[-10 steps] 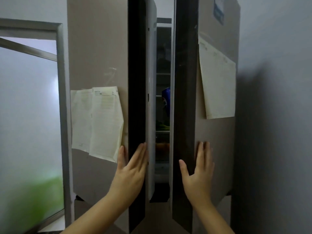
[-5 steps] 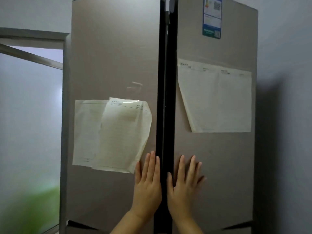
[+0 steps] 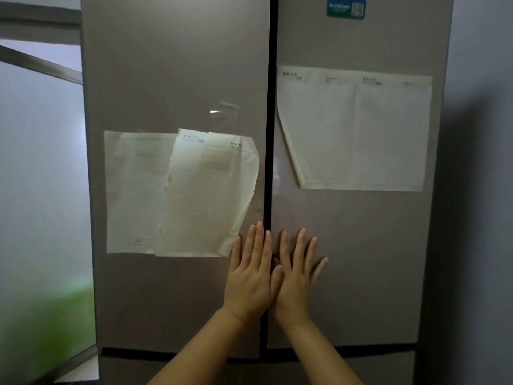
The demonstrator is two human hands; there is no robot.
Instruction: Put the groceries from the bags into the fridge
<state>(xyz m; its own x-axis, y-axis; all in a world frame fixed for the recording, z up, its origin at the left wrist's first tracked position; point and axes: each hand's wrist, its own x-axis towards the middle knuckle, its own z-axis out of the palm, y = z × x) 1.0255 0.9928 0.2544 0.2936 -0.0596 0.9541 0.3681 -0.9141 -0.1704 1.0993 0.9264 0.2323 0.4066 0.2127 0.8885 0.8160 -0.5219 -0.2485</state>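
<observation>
Both hands, left hand and right hand, were pressed flat, fingers released, against the closed fridge doors.

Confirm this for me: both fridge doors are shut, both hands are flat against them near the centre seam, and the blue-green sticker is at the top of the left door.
One detail is wrong. In the head view the blue-green sticker is at the top of the right door, not the left door. The rest holds: both doors are shut, with the left hand and right hand flat beside the centre seam.

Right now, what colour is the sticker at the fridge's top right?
Teal-green and blue sticker, seen in the head view.
</observation>
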